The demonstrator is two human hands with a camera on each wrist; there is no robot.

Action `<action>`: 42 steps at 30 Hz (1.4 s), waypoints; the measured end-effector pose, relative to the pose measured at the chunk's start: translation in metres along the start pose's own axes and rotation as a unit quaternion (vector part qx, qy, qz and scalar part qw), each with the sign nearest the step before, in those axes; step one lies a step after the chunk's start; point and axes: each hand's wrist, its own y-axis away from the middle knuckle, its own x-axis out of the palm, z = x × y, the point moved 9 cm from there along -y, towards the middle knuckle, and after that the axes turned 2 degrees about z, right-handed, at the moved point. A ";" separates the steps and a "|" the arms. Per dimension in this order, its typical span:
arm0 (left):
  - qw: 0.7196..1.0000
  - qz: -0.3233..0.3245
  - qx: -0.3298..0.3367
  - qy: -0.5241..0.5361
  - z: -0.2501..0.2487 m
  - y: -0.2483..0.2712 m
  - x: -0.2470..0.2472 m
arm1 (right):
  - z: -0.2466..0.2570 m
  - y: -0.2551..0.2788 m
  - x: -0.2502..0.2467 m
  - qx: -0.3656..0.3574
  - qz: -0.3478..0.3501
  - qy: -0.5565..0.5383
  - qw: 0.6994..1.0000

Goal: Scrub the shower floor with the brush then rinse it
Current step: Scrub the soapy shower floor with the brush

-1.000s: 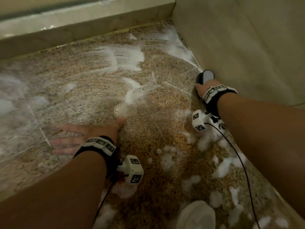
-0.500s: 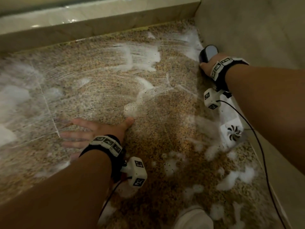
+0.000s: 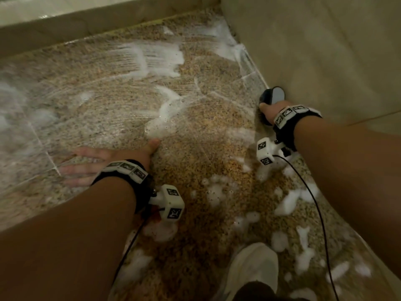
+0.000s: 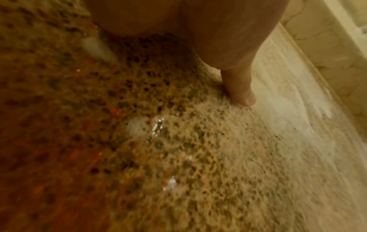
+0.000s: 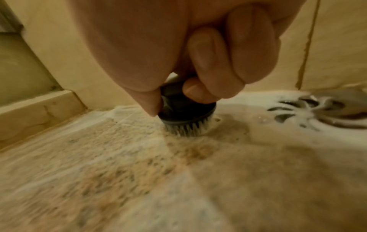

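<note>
two hands: both low over a wet, speckled shower floor [image 3: 112, 98] streaked with white foam [image 3: 160, 55].
left hand [image 3: 102, 161]: lies flat on the floor, fingers straight and spread, thumb [image 4: 241, 87] pointing away to the side; it holds nothing.
right hand [image 5: 178, 51]: fingers and thumb are curled tight round a small round dark brush [image 5: 186, 108], gripping it from above.
brush: directly under the right hand, bristles [image 5: 186, 128] pressed into the soapy floor, just beside the wall [image 3: 325, 51] that runs along the hand's outer side.
drain [image 5: 325, 108]: round metal grate with foam on it, near the brush, off to the right hand's right in the wrist view.
foam: thick patches lie ahead of the left hand and between the two wrists.
shoe [image 3: 251, 272]: white, on the floor behind the right hand, nearer the person.
step [image 3: 86, 16]: raised pale edge beyond the left hand.
</note>
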 end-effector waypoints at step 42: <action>0.995 -0.082 -0.044 0.017 0.009 0.009 -0.009 | 0.044 0.020 -0.024 -0.033 -0.024 -0.007 0.999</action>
